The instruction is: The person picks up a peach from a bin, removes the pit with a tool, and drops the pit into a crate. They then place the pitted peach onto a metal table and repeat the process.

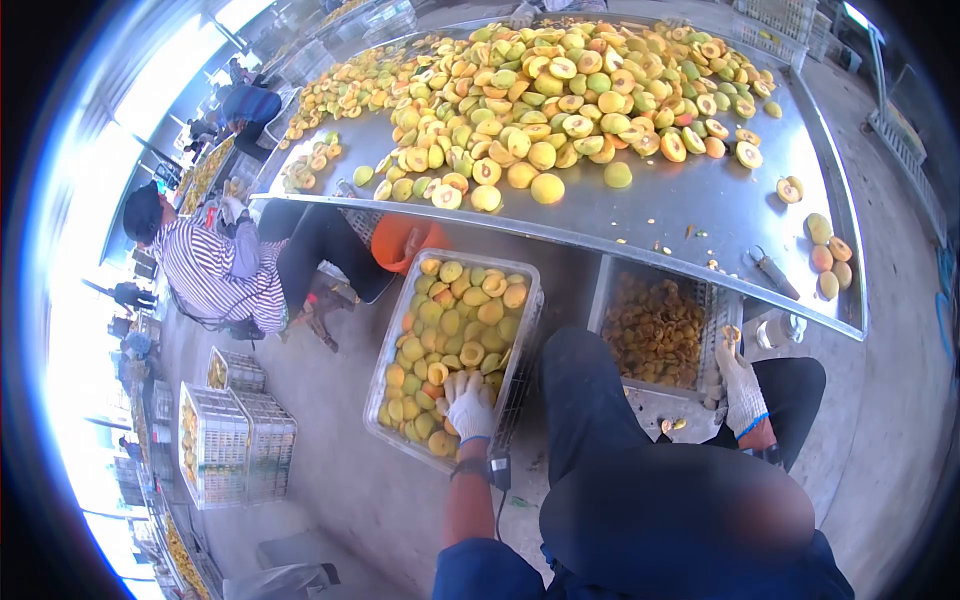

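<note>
My left hand [468,405], in a white knit glove, lies with fingers stretched out on the peach halves [450,325] filling a pale plastic crate [530,330]. Whether a half is under its palm is hidden. My right hand [740,388], gloved too, is beside the right edge of a second crate [600,300] of brown pits or scraps [655,330]. Its fingers are closed around a small yellow-brown piece of fruit [733,334]. On the metal table [700,215] is a big heap of halved peaches [540,110]. A knife [775,273] lies near its front edge.
Several peaches [828,255] sit apart at the table's right end. An orange bucket [408,240] stands under the table, near a seated person in a striped top [215,270]. Stacked crates [235,440] are on the left floor. A clear container [780,330] stands right of the pit crate.
</note>
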`<state>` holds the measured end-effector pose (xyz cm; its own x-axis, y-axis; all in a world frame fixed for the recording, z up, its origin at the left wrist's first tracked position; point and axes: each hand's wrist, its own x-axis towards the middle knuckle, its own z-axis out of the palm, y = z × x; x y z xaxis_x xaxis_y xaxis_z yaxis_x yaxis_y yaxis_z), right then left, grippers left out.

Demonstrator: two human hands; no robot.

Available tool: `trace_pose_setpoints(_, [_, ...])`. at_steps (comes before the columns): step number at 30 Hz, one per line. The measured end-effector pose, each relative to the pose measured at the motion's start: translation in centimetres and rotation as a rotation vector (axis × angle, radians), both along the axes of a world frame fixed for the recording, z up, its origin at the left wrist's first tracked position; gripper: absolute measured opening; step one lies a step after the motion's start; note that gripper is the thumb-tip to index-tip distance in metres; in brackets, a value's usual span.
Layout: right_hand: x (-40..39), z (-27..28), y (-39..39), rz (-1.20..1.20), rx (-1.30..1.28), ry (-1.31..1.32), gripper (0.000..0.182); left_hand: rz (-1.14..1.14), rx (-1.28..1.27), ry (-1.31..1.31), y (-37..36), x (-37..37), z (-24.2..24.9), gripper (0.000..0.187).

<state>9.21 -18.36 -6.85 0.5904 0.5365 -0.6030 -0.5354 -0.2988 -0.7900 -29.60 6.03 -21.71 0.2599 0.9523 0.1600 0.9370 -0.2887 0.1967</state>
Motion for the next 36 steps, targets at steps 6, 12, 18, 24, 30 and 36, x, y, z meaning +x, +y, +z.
trace_pose_setpoints(6, [0.2, -0.1, 0.1, 0.008, -0.032, 0.007, 0.038, -0.001, 0.343, -0.402, 2.0, 5.9, 9.1, 0.019])
trace_pose_setpoints(12, [-0.9, 1.4, 0.4, 0.249, 0.012, -0.103, 0.031, -0.678, 0.164, -0.727, -3.5, 27.2, 22.9, 0.015])
trace_pose_setpoints(18, [-0.6, -7.8, -1.0, 0.127, 0.308, -0.03, 0.035, -1.074, -0.132, -0.623, -11.3, 47.2, 21.2, 0.019])
trace_pose_setpoints(24, [-1.8, -14.5, -2.8, 0.289, 0.421, -0.119, 0.042, -1.261, -0.142, -0.289, -17.9, 59.9, 18.1, 0.027])
trace_pose_setpoints(30, [-3.0, -17.9, -3.2, 0.424, 0.246, -0.406, 0.042, -1.37, -0.241, 0.028, -20.7, 64.7, 15.6, 0.04])
trace_pose_setpoints(36, [-4.0, -18.9, -2.3, 0.386, 0.26, -0.554, 0.044, -1.429, -0.077, -0.041, -19.6, 64.5, 13.7, 0.036])
